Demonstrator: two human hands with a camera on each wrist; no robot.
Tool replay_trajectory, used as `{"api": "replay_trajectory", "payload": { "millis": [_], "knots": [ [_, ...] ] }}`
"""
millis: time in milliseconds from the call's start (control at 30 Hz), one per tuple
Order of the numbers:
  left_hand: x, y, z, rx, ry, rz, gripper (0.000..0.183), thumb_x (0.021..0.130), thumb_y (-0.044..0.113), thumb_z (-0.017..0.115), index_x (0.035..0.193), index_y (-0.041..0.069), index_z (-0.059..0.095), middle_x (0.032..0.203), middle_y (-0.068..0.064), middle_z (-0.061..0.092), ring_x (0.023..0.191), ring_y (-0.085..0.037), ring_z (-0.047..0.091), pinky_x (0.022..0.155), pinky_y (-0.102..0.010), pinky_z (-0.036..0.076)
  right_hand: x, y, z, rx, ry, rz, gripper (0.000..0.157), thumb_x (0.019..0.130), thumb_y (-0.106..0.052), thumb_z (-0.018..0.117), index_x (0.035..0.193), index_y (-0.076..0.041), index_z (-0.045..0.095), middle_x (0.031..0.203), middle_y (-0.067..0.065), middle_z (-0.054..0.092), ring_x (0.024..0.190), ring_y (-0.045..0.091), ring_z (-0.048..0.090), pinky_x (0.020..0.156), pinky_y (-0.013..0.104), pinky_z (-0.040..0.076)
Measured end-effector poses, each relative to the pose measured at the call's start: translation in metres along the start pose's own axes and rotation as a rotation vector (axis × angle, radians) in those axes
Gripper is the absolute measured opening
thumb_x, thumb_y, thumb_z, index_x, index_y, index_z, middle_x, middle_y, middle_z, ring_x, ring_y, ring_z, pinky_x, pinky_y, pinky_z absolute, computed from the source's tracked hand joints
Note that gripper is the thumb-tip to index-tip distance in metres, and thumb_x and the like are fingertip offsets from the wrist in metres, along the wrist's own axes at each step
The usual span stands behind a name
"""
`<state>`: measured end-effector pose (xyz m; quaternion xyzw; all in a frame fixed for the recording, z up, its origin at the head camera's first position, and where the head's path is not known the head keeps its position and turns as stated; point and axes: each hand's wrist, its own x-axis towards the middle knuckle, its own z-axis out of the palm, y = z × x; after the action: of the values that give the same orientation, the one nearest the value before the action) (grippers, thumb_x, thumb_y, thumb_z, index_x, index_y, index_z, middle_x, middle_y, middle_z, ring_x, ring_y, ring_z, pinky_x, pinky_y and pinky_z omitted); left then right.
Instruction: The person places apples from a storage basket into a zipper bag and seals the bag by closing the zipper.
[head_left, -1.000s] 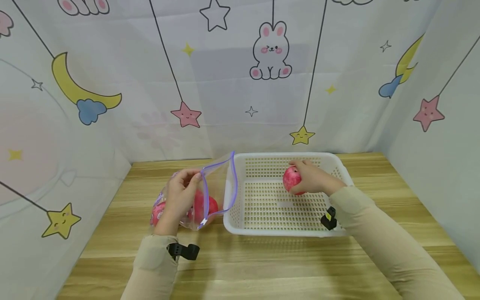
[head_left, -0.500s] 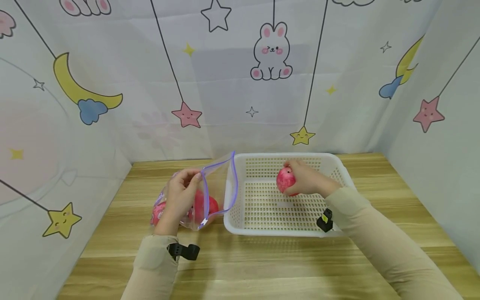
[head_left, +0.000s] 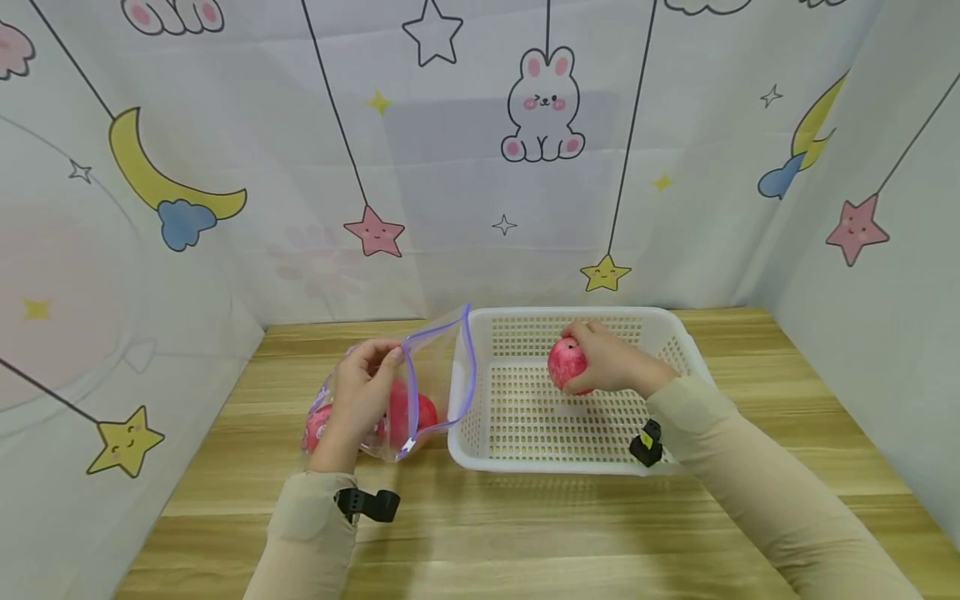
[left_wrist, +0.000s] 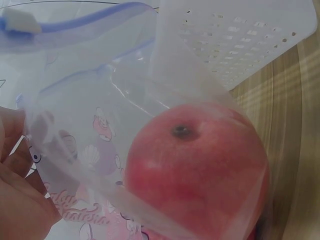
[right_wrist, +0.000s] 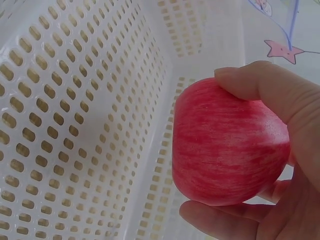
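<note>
My right hand [head_left: 609,357] grips a red apple [head_left: 567,365] over the white plastic basket [head_left: 467,457]. In the right wrist view the thumb and fingers curl round this apple [right_wrist: 227,145], with the perforated basket floor beside it. On the left, my left hand [head_left: 363,387] pinches the rim of a clear zip bag [head_left: 442,367] with a purple seal. The bag's mouth stands open toward the basket, its zip slider [left_wrist: 20,21] at one end. Inside the bag lies another red apple [left_wrist: 195,165], with more red fruit further back, partly hidden by my hand.
The basket stands on a wooden table [head_left: 480,533], right beside the bag's mouth. A white curtain [head_left: 465,167] printed with rabbits, stars and moons hangs behind and along both sides. A black wrist camera [head_left: 367,504] is strapped to the left sleeve, another [head_left: 647,443] to the right.
My right hand has shifted a little to the left with the apple, over the basket. The left hand and the bag have stayed in place.
</note>
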<state>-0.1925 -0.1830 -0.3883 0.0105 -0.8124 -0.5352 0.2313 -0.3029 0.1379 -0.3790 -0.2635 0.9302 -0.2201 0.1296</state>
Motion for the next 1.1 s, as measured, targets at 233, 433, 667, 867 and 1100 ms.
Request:
{"api": "replay_trajectory", "payload": {
  "millis": [233,433,667,867,1100],
  "knots": [
    [0.000,0.000,0.000,0.018,0.003,-0.011,0.017,0.095,0.012,0.056,0.103,0.001,0.066,0.091,-0.009,0.062,0.073,-0.006,0.051,0.061,-0.017,0.043,-0.001,-0.005,0.002,0.005,-0.006,-0.024,0.078,0.072,-0.029,0.079,0.136,-0.010,0.040,0.130,0.018,0.042,0.106,0.030,0.055,0.080,0.042,0.055],
    [-0.001,0.000,0.000,0.012,0.003,-0.010,0.017,0.095,0.012,0.056,0.103,0.001,0.066,0.090,-0.007,0.062,0.074,-0.006,0.051,0.062,-0.017,0.043,-0.001,-0.008,0.003,0.017,-0.021,-0.031,0.081,0.072,-0.029,0.079,0.139,-0.010,0.038,0.134,0.018,0.041,0.107,0.029,0.055,0.079,0.041,0.055],
    [-0.001,-0.001,0.001,0.010,0.005,-0.010,0.017,0.095,0.012,0.056,0.104,0.001,0.066,0.091,-0.011,0.063,0.074,-0.006,0.051,0.062,-0.016,0.043,0.001,-0.011,0.005,0.026,-0.022,-0.045,0.084,0.071,-0.030,0.080,0.140,-0.011,0.036,0.133,0.017,0.043,0.108,0.028,0.055,0.080,0.039,0.055],
    [-0.001,0.000,0.000,0.030,0.003,-0.007,0.018,0.095,0.014,0.057,0.104,0.002,0.066,0.093,-0.011,0.064,0.075,-0.006,0.051,0.062,-0.016,0.043,0.002,-0.015,0.007,0.041,-0.010,-0.066,0.083,0.070,-0.028,0.081,0.137,-0.009,0.036,0.127,0.013,0.048,0.108,0.026,0.054,0.080,0.036,0.055],
    [0.000,0.000,0.000,0.032,0.003,-0.003,0.017,0.095,0.013,0.057,0.104,0.001,0.066,0.093,-0.012,0.064,0.076,-0.005,0.052,0.063,-0.016,0.044,0.003,-0.019,0.007,0.044,0.002,-0.116,0.076,0.069,-0.025,0.082,0.130,-0.006,0.040,0.122,0.010,0.051,0.105,0.024,0.055,0.080,0.034,0.055]
  ]
}}
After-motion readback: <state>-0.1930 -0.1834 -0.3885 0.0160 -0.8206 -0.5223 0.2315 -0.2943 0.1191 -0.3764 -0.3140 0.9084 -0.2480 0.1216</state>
